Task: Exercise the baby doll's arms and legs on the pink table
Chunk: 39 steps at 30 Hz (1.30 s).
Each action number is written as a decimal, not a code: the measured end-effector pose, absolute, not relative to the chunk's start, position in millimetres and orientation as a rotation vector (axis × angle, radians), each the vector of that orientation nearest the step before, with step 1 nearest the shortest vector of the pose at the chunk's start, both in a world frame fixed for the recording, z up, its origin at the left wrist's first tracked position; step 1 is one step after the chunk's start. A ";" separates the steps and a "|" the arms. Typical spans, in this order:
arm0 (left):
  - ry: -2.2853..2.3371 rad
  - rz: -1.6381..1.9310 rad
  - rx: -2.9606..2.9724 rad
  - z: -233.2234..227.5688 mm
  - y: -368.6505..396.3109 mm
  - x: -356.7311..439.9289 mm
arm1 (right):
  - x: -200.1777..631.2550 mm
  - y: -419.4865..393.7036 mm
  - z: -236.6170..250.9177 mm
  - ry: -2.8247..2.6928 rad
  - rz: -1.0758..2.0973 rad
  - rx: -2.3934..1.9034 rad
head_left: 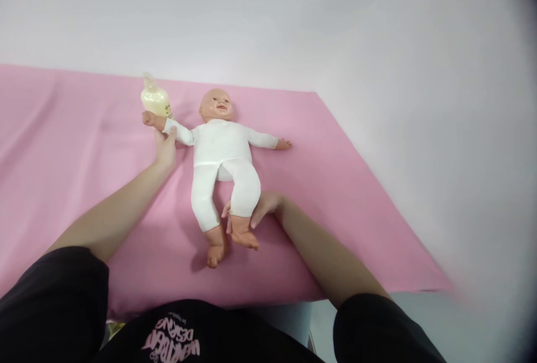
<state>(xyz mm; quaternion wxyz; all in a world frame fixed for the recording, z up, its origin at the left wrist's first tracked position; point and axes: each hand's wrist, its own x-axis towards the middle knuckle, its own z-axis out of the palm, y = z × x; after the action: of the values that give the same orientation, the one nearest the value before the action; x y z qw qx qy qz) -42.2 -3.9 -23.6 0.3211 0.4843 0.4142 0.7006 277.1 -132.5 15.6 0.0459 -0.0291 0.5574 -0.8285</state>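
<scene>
The doll (220, 167) lies face up at frame centre on the pink cloth (62, 156). The left hand (165, 147) pinches the doll's outstretched arm, seemingly steadying it. The right hand (260, 206) cups the nearer lower leg, fingers curled underneath. A baby bottle (155, 100) lies upper left, untouched.

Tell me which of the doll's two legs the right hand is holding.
The raised leg nearer the right hand; its foot lifts off the pink cloth, the other lies flat.

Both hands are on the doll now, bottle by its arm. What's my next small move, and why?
Probably lift gently with both hands together: the left hand grips the doll at its arm, the right hand at its leg, and the bottle stands close beside that arm.
</scene>
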 end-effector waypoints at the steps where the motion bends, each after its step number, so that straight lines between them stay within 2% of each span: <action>1: 1.094 1.834 1.284 -21.9 -6.0 -40.9 | 277.5 -132.1 14.7 1.693 -2.537 -0.106; 9: 1.184 1.759 1.632 -12.1 -23.5 -24.3 | 288.4 -131.4 -9.3 1.523 -2.858 -0.110; 15: 1.291 1.563 2.081 2.1 -44.8 -16.7 | 289.2 -129.5 -18.9 1.503 -3.196 0.064; 18: 1.244 1.458 2.298 8.7 -50.5 -16.3 | 286.2 -127.9 -13.0 1.542 -3.389 0.258; 21: 1.159 1.340 2.459 11.1 -51.1 -15.6 | 284.2 -126.4 -7.3 1.442 -3.501 0.632; 29: 1.162 1.157 2.561 9.7 -46.8 -14.0 | 281.1 -123.8 0.2 1.015 -3.489 1.278; 34: 1.136 1.201 2.531 12.9 -49.7 -13.0 | 279.8 -125.5 4.5 0.966 -3.477 1.348; 39: 1.169 1.452 2.328 7.5 -48.4 -15.8 | 279.5 -130.7 5.9 1.162 -3.458 1.208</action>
<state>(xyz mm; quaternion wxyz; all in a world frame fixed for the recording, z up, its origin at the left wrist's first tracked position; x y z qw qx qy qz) -15.8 -48.4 7.5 0.0795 0.7782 0.3907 0.4853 279.5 -130.7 5.9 -0.3435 0.2953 0.2839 -0.8451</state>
